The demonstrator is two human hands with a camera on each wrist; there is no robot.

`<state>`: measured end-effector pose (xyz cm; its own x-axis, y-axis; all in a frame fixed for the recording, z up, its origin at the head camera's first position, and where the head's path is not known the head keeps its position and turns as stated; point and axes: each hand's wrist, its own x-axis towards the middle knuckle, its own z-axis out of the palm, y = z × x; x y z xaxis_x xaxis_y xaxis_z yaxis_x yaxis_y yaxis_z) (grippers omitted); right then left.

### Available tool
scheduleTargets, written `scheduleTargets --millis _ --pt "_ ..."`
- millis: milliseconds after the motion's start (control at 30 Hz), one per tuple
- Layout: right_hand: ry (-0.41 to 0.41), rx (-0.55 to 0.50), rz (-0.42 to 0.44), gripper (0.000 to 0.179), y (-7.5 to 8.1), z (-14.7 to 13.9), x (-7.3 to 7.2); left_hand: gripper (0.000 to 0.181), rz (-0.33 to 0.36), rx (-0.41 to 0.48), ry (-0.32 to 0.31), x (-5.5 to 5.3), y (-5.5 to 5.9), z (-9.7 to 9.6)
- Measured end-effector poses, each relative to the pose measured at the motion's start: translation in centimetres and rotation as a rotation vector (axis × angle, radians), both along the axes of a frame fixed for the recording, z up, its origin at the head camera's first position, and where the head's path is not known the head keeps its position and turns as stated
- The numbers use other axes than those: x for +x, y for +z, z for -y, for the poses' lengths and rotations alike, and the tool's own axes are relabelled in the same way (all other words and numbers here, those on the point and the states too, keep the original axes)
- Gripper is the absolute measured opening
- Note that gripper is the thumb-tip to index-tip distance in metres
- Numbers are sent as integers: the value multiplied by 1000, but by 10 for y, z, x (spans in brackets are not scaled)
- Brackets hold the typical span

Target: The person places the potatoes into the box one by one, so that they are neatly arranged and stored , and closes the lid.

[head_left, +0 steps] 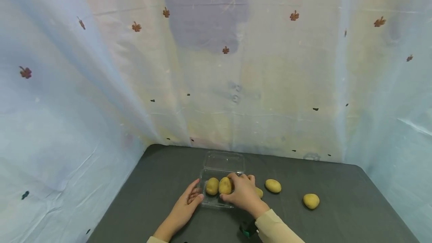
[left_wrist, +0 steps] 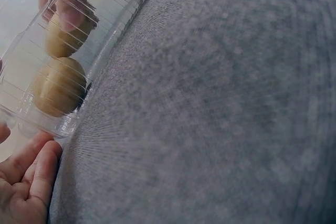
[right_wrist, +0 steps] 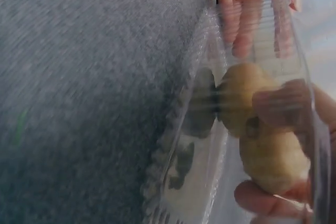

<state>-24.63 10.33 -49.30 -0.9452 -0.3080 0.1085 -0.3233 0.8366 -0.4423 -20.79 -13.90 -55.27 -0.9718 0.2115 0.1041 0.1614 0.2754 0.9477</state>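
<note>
A clear plastic clamshell box [head_left: 217,204] lies on the dark table with its lid [head_left: 224,161] folded back. Inside, a yellow potato [head_left: 212,186] sits at the left. Beside it my right hand [head_left: 243,192] grips a second potato [head_left: 225,185] between thumb and fingers, within the box walls; the two potatoes are side by side in the left wrist view. My left hand [head_left: 185,203] is at the box's left side, its fingertips [left_wrist: 46,142] right at the wall and its fingers loosely bent. Another potato [head_left: 259,192] shows partly behind my right hand.
Two more potatoes lie on the table to the right, one close to the box [head_left: 273,186] and one farther off [head_left: 311,201]. A pale patterned curtain [head_left: 270,85] hangs behind the table [head_left: 162,175] and along both sides. A small black and green object [head_left: 248,229] shows by my right sleeve.
</note>
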Motion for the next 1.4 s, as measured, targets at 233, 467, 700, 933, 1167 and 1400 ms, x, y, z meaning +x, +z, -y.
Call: scheduleTargets --millis 233,467,700,933,1167,1400 --pt "14 8 -21 68 5 11 -1 60 -24 -20 -1 0 0 0" --pt "1 33 -29 68 3 14 -5 61 -4 -17 -6 0 0 0" --pt "11 83 -19 69 -3 14 -8 60 -11 -6 -9 0 -1 1" --pt "36 157 12 70 -2 15 -8 60 -5 7 -16 0 -2 1" --pt "56 158 -4 67 1 11 -4 60 -10 6 -24 1 -1 0" --pt "39 149 -35 62 -2 9 -4 60 -2 -14 -21 1 1 1"
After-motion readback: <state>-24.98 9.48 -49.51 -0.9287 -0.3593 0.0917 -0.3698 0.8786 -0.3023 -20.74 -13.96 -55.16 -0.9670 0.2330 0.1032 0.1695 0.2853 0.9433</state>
